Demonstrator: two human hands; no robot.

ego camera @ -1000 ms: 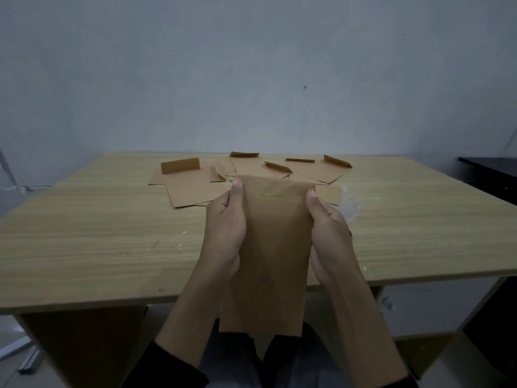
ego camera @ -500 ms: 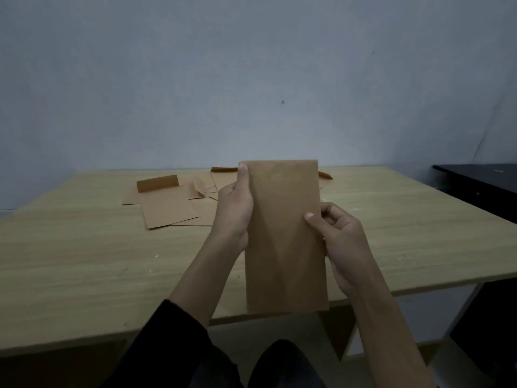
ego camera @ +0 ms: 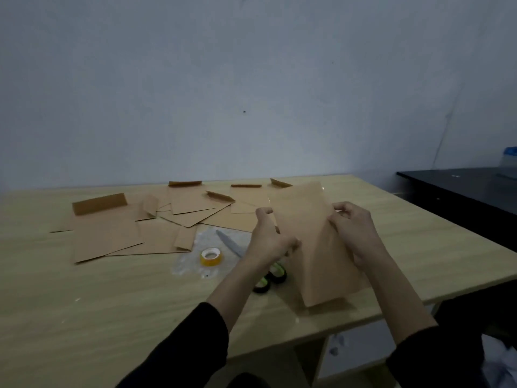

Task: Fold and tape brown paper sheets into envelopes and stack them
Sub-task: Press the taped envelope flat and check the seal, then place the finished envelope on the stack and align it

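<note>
View: one wide-angle camera worn on the person's head.
Position: above and behind the left hand (ego camera: 268, 242) and right hand (ego camera: 355, 233), at the near edge of the bench (ego camera: 84, 303).
Facing: forward and down, past both hands, across the bench to the wall (ego camera: 251, 79).
Nearness: close; the hands sit mid-frame, right of centre.

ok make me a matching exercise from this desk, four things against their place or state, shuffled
Things:
1 tape roll
2 scissors
3 brown sheet
4 folded envelopes

Place or state:
a held by the left hand and right hand
b spread across the far side of the table
c yellow ring, lying flat
d green and black handles, grey blade

Pairs: 1-c, 2-d, 3-a, 4-b
</note>
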